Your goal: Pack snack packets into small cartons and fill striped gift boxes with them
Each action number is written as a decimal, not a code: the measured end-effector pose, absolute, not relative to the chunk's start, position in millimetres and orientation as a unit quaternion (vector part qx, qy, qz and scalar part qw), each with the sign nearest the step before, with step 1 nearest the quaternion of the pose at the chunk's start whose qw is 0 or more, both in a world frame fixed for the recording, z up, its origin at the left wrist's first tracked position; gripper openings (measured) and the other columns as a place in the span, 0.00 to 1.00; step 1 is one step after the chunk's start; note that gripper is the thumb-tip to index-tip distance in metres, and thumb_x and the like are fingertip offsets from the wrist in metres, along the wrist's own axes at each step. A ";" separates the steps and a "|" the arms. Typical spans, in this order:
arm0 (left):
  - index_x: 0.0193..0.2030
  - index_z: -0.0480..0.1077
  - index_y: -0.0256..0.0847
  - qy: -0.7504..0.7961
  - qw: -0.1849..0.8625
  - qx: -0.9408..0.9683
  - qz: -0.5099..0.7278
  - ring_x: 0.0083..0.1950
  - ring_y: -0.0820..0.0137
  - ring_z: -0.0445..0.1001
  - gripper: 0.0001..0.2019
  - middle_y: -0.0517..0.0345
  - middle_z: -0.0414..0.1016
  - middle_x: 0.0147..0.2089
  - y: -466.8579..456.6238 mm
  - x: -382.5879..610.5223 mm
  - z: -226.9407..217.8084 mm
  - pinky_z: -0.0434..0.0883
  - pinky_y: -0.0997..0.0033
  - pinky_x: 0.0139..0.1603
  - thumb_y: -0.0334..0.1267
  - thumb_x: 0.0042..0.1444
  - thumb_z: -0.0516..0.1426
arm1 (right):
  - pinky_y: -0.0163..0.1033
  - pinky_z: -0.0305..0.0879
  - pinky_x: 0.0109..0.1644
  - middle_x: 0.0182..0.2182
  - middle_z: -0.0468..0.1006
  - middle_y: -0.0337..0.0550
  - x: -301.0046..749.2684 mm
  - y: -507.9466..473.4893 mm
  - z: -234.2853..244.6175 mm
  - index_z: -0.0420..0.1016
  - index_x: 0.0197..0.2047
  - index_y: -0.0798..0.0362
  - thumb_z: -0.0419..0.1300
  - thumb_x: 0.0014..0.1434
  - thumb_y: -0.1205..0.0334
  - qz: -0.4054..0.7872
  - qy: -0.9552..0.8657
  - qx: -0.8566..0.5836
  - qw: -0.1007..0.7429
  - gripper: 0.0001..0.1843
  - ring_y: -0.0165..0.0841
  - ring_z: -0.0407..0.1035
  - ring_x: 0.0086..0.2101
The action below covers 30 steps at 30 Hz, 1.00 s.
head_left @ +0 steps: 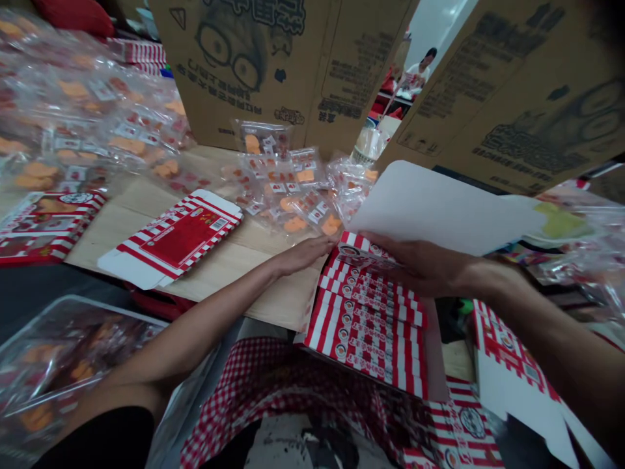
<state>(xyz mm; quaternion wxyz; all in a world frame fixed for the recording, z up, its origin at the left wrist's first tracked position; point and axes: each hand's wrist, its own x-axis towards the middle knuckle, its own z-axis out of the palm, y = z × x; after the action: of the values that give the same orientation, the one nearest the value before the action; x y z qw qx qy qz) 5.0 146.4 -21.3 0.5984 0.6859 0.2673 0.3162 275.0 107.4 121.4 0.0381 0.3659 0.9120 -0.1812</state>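
An open carton (434,355) stands in front of me, packed with a row of flat red-and-white striped boxes (366,332) on edge. At the far end of the row, my right hand (415,260) has its fingers around a striped box (359,246) that sits higher than the others; the thumb side is partly hidden. My left hand (307,254) lies stretched out at the carton's far left edge, its fingertips close to that same box. Behind the carton stands its raised white lid flap (430,202).
Clear packets (293,195) with orange pieces lie behind, and a larger heap of packets (73,124) is at left. A flat striped box (185,238) lies on the wooden table (273,286). Big brown cartons (283,71) wall off the back. A plastic bin (73,312) stands lower left.
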 end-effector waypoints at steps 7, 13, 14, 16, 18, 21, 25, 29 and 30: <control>0.57 0.75 0.41 0.200 0.755 0.468 0.414 0.64 0.49 0.73 0.31 0.49 0.80 0.58 120.5 41.8 -16.5 0.66 0.49 0.68 0.65 0.65 0.51 | 0.55 0.70 0.55 0.48 0.83 0.48 274.2 109.6 96.3 0.59 0.74 0.44 0.41 0.74 0.41 -0.193 0.875 0.444 -0.018 0.32 0.46 0.79 0.42; 0.57 0.75 0.38 0.286 0.746 0.401 0.448 0.60 0.50 0.77 0.30 0.45 0.82 0.54 124.6 53.5 3.3 0.71 0.49 0.64 0.62 0.61 0.58 | 0.56 0.63 0.64 0.63 0.73 0.48 280.7 111.9 69.5 0.57 0.75 0.46 0.40 0.74 0.42 -0.135 0.895 0.416 -0.089 0.33 0.47 0.72 0.57; 0.57 0.75 0.38 0.297 0.744 0.397 0.448 0.60 0.49 0.77 0.31 0.45 0.82 0.54 125.5 53.3 6.8 0.72 0.49 0.63 0.62 0.60 0.59 | 0.56 0.62 0.65 0.65 0.72 0.47 279.4 111.1 68.3 0.56 0.75 0.45 0.40 0.75 0.42 -0.132 0.895 0.417 -0.092 0.32 0.47 0.72 0.58; 0.57 0.74 0.37 0.292 0.742 0.403 0.450 0.60 0.48 0.77 0.32 0.44 0.82 0.53 125.8 52.0 14.6 0.72 0.49 0.63 0.63 0.59 0.59 | 0.56 0.61 0.66 0.66 0.70 0.43 277.7 111.7 70.3 0.56 0.75 0.43 0.40 0.75 0.42 -0.147 0.896 0.410 -0.088 0.32 0.45 0.71 0.59; 0.55 0.75 0.36 0.280 0.730 0.426 0.456 0.60 0.48 0.77 0.31 0.45 0.83 0.52 124.6 50.8 22.0 0.71 0.50 0.63 0.62 0.59 0.60 | 0.54 0.61 0.67 0.66 0.71 0.39 278.9 115.6 75.9 0.58 0.74 0.40 0.41 0.74 0.41 -0.181 0.898 0.391 -0.084 0.31 0.43 0.71 0.59; 0.51 0.76 0.36 0.308 0.699 0.456 0.457 0.57 0.51 0.79 0.24 0.49 0.84 0.49 123.5 51.4 29.3 0.71 0.52 0.63 0.53 0.55 0.65 | 0.50 0.60 0.67 0.66 0.70 0.35 287.0 124.5 80.6 0.61 0.72 0.37 0.41 0.74 0.41 -0.232 0.903 0.349 -0.093 0.29 0.40 0.71 0.58; 0.50 0.77 0.36 0.332 0.712 0.454 0.420 0.50 0.53 0.81 0.22 0.51 0.84 0.45 128.5 53.2 33.0 0.74 0.52 0.59 0.46 0.50 0.68 | 0.52 0.62 0.64 0.64 0.73 0.41 296.1 128.6 71.0 0.62 0.71 0.43 0.38 0.75 0.42 -0.218 0.910 0.337 -0.103 0.30 0.41 0.73 0.54; 0.44 0.80 0.36 0.358 0.712 0.469 0.381 0.45 0.54 0.82 0.20 0.52 0.84 0.41 135.9 45.4 34.8 0.74 0.53 0.57 0.41 0.43 0.70 | 0.55 0.66 0.56 0.56 0.78 0.51 288.4 117.5 62.0 0.64 0.69 0.49 0.34 0.75 0.42 -0.151 0.905 0.390 -0.084 0.32 0.46 0.75 0.48; 0.41 0.80 0.36 0.367 0.710 0.473 0.372 0.45 0.55 0.82 0.19 0.52 0.84 0.40 137.1 42.5 34.5 0.74 0.54 0.57 0.41 0.42 0.70 | 0.54 0.66 0.55 0.55 0.79 0.52 285.2 114.8 60.6 0.65 0.67 0.49 0.35 0.75 0.43 -0.147 0.904 0.392 -0.079 0.32 0.46 0.75 0.47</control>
<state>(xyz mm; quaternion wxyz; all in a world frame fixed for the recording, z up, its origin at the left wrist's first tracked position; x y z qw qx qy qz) 42.5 137.1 34.5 0.7097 0.4727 0.3671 0.3716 285.2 114.8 60.6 -0.0794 0.3923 0.9045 -0.1473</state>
